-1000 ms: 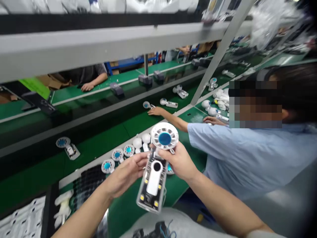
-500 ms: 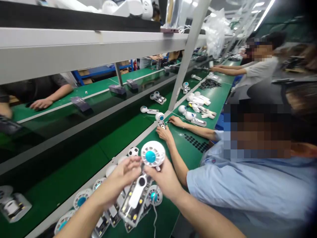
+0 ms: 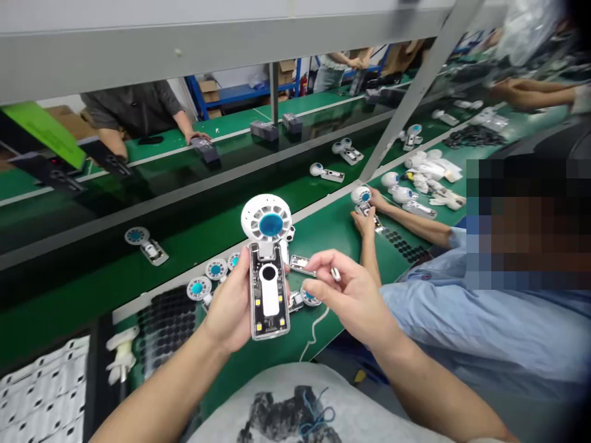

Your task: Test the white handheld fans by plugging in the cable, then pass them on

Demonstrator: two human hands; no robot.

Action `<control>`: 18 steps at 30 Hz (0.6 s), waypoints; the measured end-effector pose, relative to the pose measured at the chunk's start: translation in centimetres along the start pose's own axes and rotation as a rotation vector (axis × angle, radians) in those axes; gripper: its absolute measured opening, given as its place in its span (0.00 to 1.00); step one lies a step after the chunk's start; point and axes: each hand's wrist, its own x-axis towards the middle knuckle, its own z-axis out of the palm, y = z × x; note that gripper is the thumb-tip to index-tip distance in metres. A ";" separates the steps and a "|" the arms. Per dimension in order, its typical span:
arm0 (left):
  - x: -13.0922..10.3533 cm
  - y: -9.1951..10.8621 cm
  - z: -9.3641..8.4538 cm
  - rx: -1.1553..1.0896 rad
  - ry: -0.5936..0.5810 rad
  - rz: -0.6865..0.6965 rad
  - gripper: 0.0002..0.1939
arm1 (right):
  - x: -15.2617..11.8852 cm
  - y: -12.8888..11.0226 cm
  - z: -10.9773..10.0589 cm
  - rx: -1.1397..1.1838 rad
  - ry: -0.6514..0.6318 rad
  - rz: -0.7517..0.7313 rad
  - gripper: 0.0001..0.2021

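Note:
My left hand (image 3: 231,301) is wrapped around the clear body of a handheld fan (image 3: 270,295), held upright in front of me. Its round white head (image 3: 266,218) has radial slots and a blue centre; a dark board with small yellow squares shows through the body. To the right of the fan, and apart from it, my right hand (image 3: 353,295) has curled fingers around a small white cable end (image 3: 335,274). A thin white cable (image 3: 314,329) hangs below that hand. Behind my hands several similar fans (image 3: 216,269) lie on the green bench, partly hidden.
A co-worker in a blue shirt (image 3: 443,326) sits close on my right, hands on another fan (image 3: 369,209). Ahead runs a green conveyor (image 3: 221,212) with spaced fans. A post (image 3: 406,92) rises ahead. At left lie black discs (image 3: 166,320) and a white-parts tray (image 3: 44,391).
My view has swung left. The fan has gone from tilted between both hands to upright in my left hand. My right hand has left the fan and now holds the white cable end.

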 end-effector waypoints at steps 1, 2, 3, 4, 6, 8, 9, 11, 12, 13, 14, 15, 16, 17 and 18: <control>-0.7 -0.1 0.0 -0.019 0.011 0.038 0.23 | -0.7 -0.5 0.5 -0.070 -0.016 -0.034 0.04; -1.2 -0.3 0.0 -0.032 0.027 0.077 0.23 | -1.2 -0.8 1.0 -0.139 -0.020 -0.083 0.04; -1.7 -0.6 0.0 -0.041 0.043 0.121 0.22 | -1.7 -1.0 1.5 -0.197 -0.011 -0.139 0.05; -2.0 -0.9 -0.1 -0.045 0.060 0.175 0.21 | -2.0 -1.1 2.0 -0.243 0.007 -0.191 0.06; -2.4 -1.5 -0.2 -0.040 0.092 0.294 0.20 | -2.4 -1.1 2.8 -0.290 0.046 -0.266 0.09; -2.6 -1.9 -0.2 -0.018 0.117 0.382 0.19 | -2.5 -1.0 3.4 -0.313 0.065 -0.303 0.11; -2.6 -2.1 -0.2 -0.005 0.127 0.412 0.20 | -2.6 -0.9 3.7 -0.324 0.067 -0.308 0.11; -2.8 -2.3 -0.1 0.013 0.131 0.457 0.20 | -2.5 -1.0 4.0 -0.347 0.056 -0.306 0.10; -2.8 -2.3 -0.1 0.018 0.129 0.479 0.20 | -2.5 -1.1 4.2 -0.354 0.049 -0.301 0.11; -2.9 -2.4 -0.1 0.025 0.126 0.497 0.20 | -2.4 -1.2 4.3 -0.354 0.039 -0.295 0.12; -3.0 -2.5 -0.1 0.037 0.120 0.510 0.20 | -2.3 -1.3 4.4 -0.344 0.027 -0.287 0.13; -3.1 -2.6 -0.2 0.053 0.112 0.519 0.21 | -2.1 -1.4 4.5 -0.326 0.011 -0.272 0.13; -3.1 -2.7 -0.2 0.074 0.103 0.527 0.21 | -2.0 -1.4 4.5 -0.298 -0.006 -0.250 0.13; -3.2 -2.8 -0.3 0.097 0.093 0.532 0.21 | -1.9 -1.5 4.5 -0.265 -0.025 -0.222 0.13; -3.2 -3.0 -0.5 0.121 0.081 0.535 0.21 | -1.8 -1.6 4.4 -0.233 -0.046 -0.184 0.13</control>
